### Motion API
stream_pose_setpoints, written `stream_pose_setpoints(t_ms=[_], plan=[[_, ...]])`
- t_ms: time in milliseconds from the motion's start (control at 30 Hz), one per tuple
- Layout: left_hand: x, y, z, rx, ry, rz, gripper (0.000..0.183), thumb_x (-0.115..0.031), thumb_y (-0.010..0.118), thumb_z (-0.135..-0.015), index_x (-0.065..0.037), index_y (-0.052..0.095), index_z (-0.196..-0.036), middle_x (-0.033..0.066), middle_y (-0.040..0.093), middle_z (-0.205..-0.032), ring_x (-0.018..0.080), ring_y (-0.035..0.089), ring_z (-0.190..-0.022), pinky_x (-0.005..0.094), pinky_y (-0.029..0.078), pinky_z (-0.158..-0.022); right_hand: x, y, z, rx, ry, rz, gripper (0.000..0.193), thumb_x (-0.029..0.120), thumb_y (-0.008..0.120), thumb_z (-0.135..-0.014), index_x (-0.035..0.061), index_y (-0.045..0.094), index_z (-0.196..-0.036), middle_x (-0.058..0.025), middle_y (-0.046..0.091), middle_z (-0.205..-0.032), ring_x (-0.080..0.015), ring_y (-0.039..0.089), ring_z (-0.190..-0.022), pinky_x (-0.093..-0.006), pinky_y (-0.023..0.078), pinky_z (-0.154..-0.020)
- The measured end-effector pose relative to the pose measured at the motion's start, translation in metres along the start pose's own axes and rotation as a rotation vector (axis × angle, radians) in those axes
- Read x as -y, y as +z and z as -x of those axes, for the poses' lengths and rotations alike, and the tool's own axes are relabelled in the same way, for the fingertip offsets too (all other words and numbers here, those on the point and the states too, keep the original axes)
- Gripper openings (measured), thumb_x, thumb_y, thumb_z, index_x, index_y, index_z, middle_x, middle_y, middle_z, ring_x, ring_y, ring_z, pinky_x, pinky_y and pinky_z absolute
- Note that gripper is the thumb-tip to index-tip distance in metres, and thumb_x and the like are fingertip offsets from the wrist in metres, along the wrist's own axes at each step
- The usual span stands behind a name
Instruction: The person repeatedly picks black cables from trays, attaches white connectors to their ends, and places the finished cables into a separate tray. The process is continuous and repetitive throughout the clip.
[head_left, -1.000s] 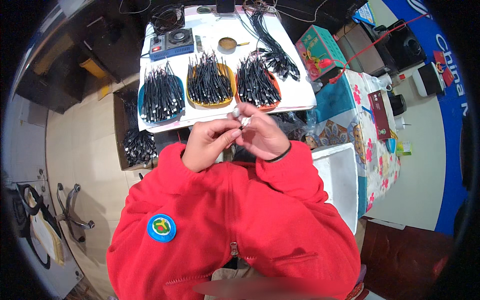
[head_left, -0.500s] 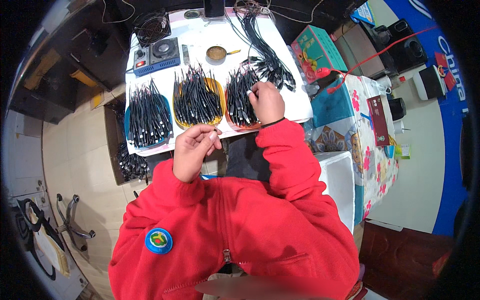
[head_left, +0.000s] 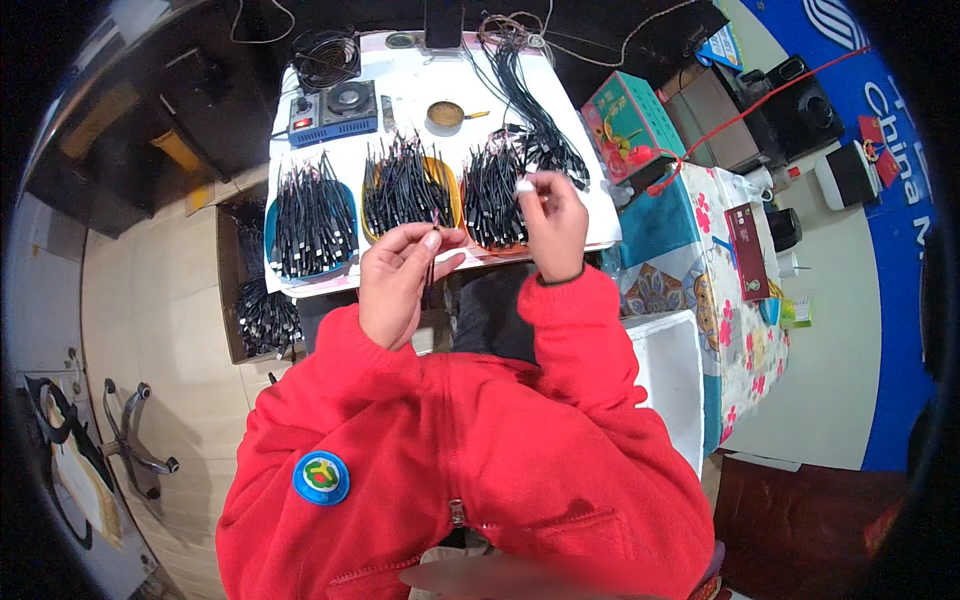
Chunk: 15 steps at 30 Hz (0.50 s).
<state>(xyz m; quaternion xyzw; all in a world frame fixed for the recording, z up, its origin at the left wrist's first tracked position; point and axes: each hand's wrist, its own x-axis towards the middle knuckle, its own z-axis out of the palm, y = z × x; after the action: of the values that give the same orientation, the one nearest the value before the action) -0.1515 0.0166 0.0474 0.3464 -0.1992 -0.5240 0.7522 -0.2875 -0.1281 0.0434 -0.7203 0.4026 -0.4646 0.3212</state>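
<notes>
My left hand [head_left: 400, 280] is closed in front of the yellow tray [head_left: 458, 190], with a short black cable [head_left: 430, 285] pinched between thumb and fingers. The cable's thin wire ends point up and its dark length hangs below. My right hand [head_left: 560, 225] is above the right edge of the orange tray [head_left: 515, 249], thumb and fingers drawn together. Something white shows at its thumb tip; whether it is held or worn I cannot make out. Black cables with pale plugs fill both trays and the blue tray [head_left: 269, 245] on the left.
Behind the trays are a blue device with a red switch [head_left: 334, 112], a small round pan [head_left: 445, 115], a fan [head_left: 325, 58] and a loose cable bundle [head_left: 545, 120]. A green carton [head_left: 628, 115] stands right of the white table [head_left: 420, 72]. More cables fill a floor box [head_left: 225, 300].
My right hand has shifted slightly right, away from the cables in the orange tray. My left hand has risen a little with its cable. The whole view has shifted slightly.
</notes>
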Motion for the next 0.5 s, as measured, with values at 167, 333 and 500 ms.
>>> stream_pose_setpoints(t_ms=[167,333,500], plan=[[-0.006,0.015,0.01,-0.005,0.05,0.066,0.014,-0.005,0.051,-0.094,0.005,0.057,-0.102,0.0197,0.063,-0.108,0.0196,0.064,-0.093,0.029,0.054,-0.082,0.046,-0.009,0.064,0.469,0.302,-0.618,0.012,0.007,0.057,-0.09,-0.0002,0.058,-0.099,-0.006,0.064,-0.09,-0.0099,0.059,-0.077,-0.0217,0.046,-0.066],[-0.008,0.019,0.027,0.05,0.073,0.068,0.015,-0.005,0.053,-0.093,0.005,0.058,-0.104,0.0179,0.066,-0.101,0.0186,0.066,-0.086,0.0273,0.054,-0.076,0.057,-0.008,0.088,0.501,0.27,-0.633,0.013,0.005,0.057,-0.089,-0.0003,0.058,-0.102,-0.0027,0.063,-0.091,-0.0077,0.058,-0.08,-0.0217,0.047,-0.068],[-0.006,0.02,0.037,0.072,0.109,0.035,0.015,-0.004,0.055,-0.092,0.005,0.059,-0.103,0.0165,0.066,-0.099,0.0176,0.065,-0.087,0.0273,0.053,-0.077,0.065,-0.007,0.1,0.481,0.227,-0.567,0.011,0.004,0.06,-0.087,-0.0013,0.06,-0.097,-0.0037,0.061,-0.096,-0.0099,0.059,-0.083,-0.0247,0.048,-0.075]])
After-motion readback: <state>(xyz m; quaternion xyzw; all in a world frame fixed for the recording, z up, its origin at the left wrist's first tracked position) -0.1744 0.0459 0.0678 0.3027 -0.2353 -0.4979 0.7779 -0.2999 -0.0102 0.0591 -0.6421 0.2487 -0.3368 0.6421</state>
